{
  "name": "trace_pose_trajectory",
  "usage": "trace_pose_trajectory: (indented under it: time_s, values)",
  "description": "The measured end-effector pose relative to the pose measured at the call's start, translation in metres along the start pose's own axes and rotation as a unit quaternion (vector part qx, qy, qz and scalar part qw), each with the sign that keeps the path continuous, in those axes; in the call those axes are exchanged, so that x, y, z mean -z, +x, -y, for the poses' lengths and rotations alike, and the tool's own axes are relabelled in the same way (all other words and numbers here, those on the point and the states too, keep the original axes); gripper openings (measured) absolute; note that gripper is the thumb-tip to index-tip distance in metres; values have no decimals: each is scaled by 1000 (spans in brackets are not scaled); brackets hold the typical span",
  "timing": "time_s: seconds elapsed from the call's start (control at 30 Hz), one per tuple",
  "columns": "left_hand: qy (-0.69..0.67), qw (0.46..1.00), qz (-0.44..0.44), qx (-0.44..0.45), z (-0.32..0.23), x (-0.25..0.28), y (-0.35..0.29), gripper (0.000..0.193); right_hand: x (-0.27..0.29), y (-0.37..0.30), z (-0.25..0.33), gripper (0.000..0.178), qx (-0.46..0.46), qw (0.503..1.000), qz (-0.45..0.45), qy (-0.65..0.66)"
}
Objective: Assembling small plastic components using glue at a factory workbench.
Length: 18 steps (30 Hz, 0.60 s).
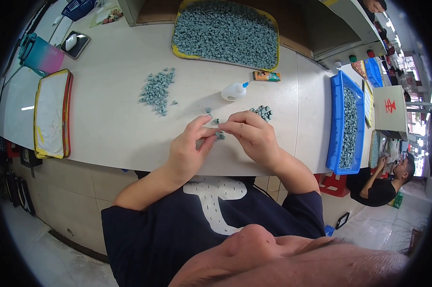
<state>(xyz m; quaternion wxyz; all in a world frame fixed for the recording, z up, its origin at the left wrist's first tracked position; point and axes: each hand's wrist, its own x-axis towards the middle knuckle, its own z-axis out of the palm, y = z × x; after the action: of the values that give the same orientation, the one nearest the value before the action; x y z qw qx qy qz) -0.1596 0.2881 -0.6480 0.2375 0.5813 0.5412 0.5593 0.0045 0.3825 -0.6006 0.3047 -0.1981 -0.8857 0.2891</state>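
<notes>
My left hand (187, 148) and my right hand (254, 134) meet over the white table, their fingertips pinched close together. Between and around the fingertips are small grey-green pieces (220, 136); the shape of the held ones is too small to make out. One more loose piece (208, 110) lies just beyond the left fingers. A small cluster of grey-green pieces with dark parts (262, 113) sits beyond my right hand. Farther left is a larger loose pile of grey-green pieces (157, 91). Beyond the right hand stands a white squeeze bottle (233, 92) with a blue tip.
A yellow-rimmed tray (177, 50) full of grey-green pieces stands at the back, an orange-green small box (266, 76) before it. At right is a blue bin (335, 119) of pieces. At left are stacked trays (52, 115), a teal-pink bottle (40, 55) and a phone (76, 44). A person (383, 184) sits at right.
</notes>
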Motion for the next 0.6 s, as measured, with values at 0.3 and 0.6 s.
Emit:
trace_pose_trajectory:
  time_s: [0.3,0.6]
  values:
    - [17,1000,-4,-16,5,4,0,50,-5,2,6,44,81,992,55,-76]
    - [37,999,3,-31,7,16,-2,52,-13,10,12,45,88,989,91,-81]
